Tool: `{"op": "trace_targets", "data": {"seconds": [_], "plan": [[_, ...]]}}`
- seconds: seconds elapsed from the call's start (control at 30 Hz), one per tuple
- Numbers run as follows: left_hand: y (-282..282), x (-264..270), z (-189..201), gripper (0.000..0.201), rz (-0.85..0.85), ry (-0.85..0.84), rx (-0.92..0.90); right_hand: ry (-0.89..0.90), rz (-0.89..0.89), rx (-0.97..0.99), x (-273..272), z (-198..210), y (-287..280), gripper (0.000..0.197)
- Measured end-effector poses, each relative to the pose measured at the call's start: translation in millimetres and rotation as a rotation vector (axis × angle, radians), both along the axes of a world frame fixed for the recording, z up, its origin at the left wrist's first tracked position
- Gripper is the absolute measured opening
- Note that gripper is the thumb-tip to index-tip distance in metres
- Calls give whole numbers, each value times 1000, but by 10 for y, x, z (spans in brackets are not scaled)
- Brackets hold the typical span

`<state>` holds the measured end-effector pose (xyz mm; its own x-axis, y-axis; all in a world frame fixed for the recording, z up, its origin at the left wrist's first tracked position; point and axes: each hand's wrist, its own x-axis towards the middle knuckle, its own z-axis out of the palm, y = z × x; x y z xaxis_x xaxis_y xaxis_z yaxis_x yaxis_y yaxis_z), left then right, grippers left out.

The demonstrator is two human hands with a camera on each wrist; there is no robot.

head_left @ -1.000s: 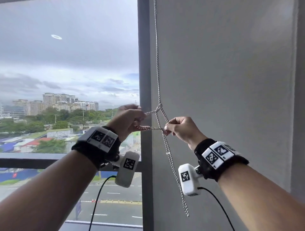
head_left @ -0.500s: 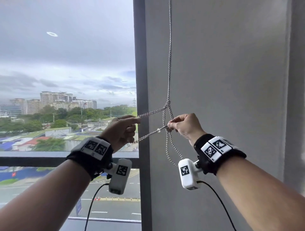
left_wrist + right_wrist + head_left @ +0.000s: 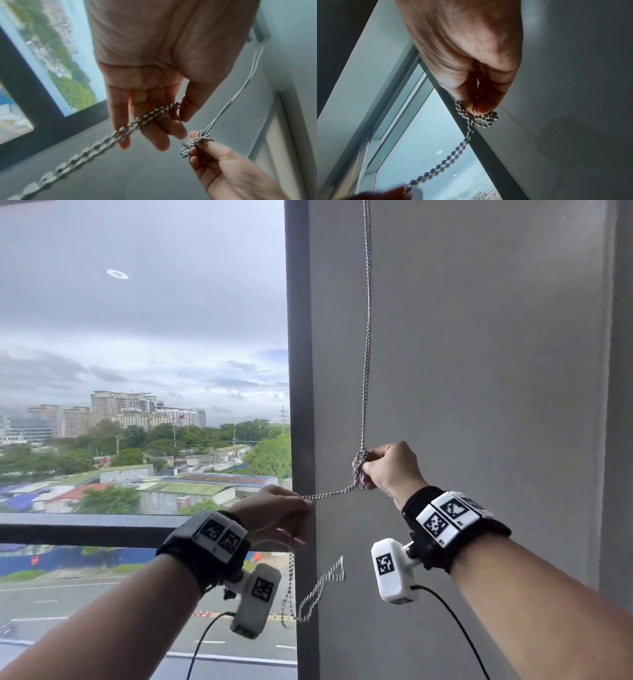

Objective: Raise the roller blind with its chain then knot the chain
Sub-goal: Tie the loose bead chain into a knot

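Note:
A metal bead chain (image 3: 367,337) hangs down the grey wall beside the window. It ends in a tight knot (image 3: 359,467) that my right hand (image 3: 371,472) pinches with curled fingers; the right wrist view shows thumb and fingertip closed on the knotted loops (image 3: 481,119). From the knot a doubled strand runs down-left to my left hand (image 3: 301,505), which holds it between thumb and forefinger (image 3: 176,106). The slack loop (image 3: 308,594) swings blurred below the left hand. The blind itself is out of the head view; the glass is uncovered.
A dark vertical window post (image 3: 299,405) stands just behind the left hand. The grey wall (image 3: 479,371) fills the right side. A dark horizontal rail (image 3: 85,529) crosses the window below the city view. Cables hang from both wrist cameras.
The wide open loop between my hands has drawn up into a small tight knot. My right hand rose with it; my left hand pulled down and left, and the loose end now swings.

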<state>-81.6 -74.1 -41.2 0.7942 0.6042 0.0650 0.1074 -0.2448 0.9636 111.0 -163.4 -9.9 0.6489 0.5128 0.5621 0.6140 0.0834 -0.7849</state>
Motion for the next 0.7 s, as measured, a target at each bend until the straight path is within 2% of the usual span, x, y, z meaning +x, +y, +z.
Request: {"op": "trace_targets", "data": {"seconds": [0.1,0.17,0.27,0.4,0.53,0.7], "plan": [[-40,149,2,12,-72,-217,-138,-16,27,-9,-35,-24,20,13],[-89,269,7,18,-98,-269,-178,-26,47,-17,-61,-24,35,5],[-178,450,27,19,-85,-354,-191,-77,67,-40,-77,-32,58,5],[-169,622,101,11,112,-486,-98,-84,164,-77,-60,-101,51,9],[-60,673,122,15,276,-489,83,-51,198,-61,-45,-133,8,11],[-46,725,-37,19,282,-516,70,-44,178,-58,-48,-98,28,12]]}}
